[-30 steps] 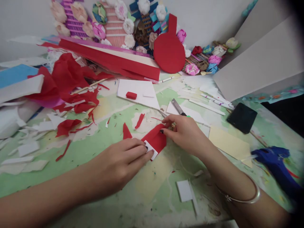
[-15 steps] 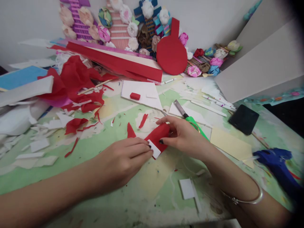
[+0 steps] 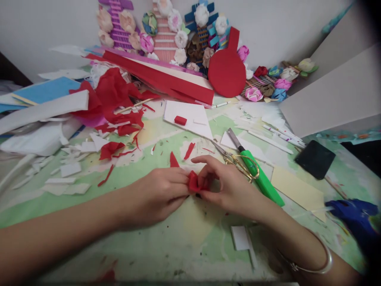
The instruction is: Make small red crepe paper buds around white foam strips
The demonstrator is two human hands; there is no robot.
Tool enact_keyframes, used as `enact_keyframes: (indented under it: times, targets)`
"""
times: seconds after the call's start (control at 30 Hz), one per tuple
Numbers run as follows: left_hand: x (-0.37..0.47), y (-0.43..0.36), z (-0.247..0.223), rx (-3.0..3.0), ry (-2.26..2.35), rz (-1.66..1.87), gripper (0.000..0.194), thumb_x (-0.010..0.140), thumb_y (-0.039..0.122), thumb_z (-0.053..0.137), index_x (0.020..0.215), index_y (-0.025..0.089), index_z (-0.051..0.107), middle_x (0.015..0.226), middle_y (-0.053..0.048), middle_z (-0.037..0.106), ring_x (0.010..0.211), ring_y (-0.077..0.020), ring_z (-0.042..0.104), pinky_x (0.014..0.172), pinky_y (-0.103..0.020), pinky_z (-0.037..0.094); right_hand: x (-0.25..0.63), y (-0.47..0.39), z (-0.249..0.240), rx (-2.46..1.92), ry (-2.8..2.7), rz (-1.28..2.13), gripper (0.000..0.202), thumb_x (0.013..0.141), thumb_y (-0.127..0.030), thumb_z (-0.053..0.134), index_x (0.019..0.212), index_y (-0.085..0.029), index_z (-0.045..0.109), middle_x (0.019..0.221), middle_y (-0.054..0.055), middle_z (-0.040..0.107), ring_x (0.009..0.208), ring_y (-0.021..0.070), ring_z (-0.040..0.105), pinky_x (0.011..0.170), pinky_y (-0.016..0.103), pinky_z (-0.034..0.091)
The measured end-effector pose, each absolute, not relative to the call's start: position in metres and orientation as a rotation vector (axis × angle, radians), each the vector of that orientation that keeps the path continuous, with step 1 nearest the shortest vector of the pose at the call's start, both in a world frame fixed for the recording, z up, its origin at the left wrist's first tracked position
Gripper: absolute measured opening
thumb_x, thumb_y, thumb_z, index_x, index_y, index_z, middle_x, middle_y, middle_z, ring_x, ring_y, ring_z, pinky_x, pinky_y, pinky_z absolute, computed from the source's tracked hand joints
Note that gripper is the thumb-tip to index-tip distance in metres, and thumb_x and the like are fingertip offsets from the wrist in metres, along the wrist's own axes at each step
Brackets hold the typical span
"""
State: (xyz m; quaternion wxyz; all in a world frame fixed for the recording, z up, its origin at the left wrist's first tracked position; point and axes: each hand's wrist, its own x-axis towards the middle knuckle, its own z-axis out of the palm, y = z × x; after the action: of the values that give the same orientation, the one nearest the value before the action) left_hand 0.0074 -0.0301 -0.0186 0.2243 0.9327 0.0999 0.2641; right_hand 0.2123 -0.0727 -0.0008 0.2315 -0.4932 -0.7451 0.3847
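My left hand (image 3: 162,194) is closed with its fingers pinching a small piece of red paper (image 3: 194,182) low over the table. My right hand (image 3: 228,188) grips the same paper from the right, thumb below and index finger curled above. The paper is folded up; the white foam piece seen in it earlier is hidden now. A pointed red scrap (image 3: 174,160) lies just beyond my left fingers. Gold-handled scissors (image 3: 242,166) and a green utility knife (image 3: 262,178) lie beside my right hand. A small red block (image 3: 180,120) rests on a white foam board (image 3: 199,113).
Red scraps (image 3: 113,87) and white offcuts (image 3: 71,169) pile up at left. A red guitar-shaped piece (image 3: 226,73) leans at the back near paper flowers (image 3: 253,94). At right are a black square (image 3: 315,159), a cream card (image 3: 294,184) and a blue glue gun (image 3: 353,214).
The red paper has been folded over the white foam piece, which no longer shows. My right fingers have curled in closer to my left hand. The view has shifted slightly left.
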Motion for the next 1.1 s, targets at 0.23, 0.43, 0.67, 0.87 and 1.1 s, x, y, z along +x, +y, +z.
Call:
enact_keyframes:
  times: [0.23,0.43,0.67,0.87,1.1]
  targets:
    - [0.007,-0.011,-0.009,1.908,0.811,0.767,0.01,0.079,0.014,0.057,0.081,0.015,0.067,0.082,-0.004,0.071,0.077,-0.0158,0.066,0.072,-0.025,0.052,0.219,-0.076,0.005,-1.394,-2.161,1.066,0.071,0.071,-0.01,0.069,0.132,-0.023,0.035,0.087,-0.001,0.063,0.079,0.0143,0.061,0.074,0.027,0.048]
    - [0.022,-0.004,-0.005,2.0,0.742,0.54,0.007,0.077,0.02,0.06,0.081,0.015,0.062,0.081,-0.002,0.066,0.065,-0.012,0.058,0.063,-0.025,0.045,0.228,-0.073,0.008,-1.317,-2.169,1.176,0.068,0.074,-0.005,0.062,0.133,-0.024,0.033,0.094,0.0,0.065,0.087,0.0149,0.062,0.08,0.028,0.049]
    - [0.034,0.009,-0.006,2.246,0.574,0.288,0.015,0.068,0.015,0.066,0.081,0.017,0.058,0.081,0.001,0.063,0.07,-0.0128,0.053,0.063,-0.023,0.039,0.234,-0.072,0.012,-1.22,-2.161,1.29,0.059,0.08,0.003,0.044,0.131,-0.022,0.031,0.097,0.001,0.071,0.097,0.0135,0.063,0.09,0.03,0.045]
    - [0.039,0.01,-0.001,2.293,0.543,0.191,0.016,0.067,0.013,0.064,0.081,0.017,0.061,0.083,-0.001,0.062,0.074,-0.0155,0.054,0.063,-0.024,0.037,0.23,-0.071,0.003,-1.269,-2.007,1.274,0.054,0.08,-0.003,0.052,0.127,-0.022,0.034,0.087,0.001,0.073,0.087,0.0153,0.067,0.084,0.031,0.049]
    - [0.039,0.011,-0.003,2.339,0.581,0.143,0.017,0.064,0.013,0.065,0.081,0.018,0.063,0.078,0.0,0.062,0.07,-0.0151,0.053,0.06,-0.023,0.036,0.222,-0.067,-0.008,-1.348,-1.869,1.097,0.048,0.07,-0.009,0.066,0.113,-0.022,0.048,0.076,-0.002,0.063,0.072,0.0144,0.064,0.068,0.027,0.051]
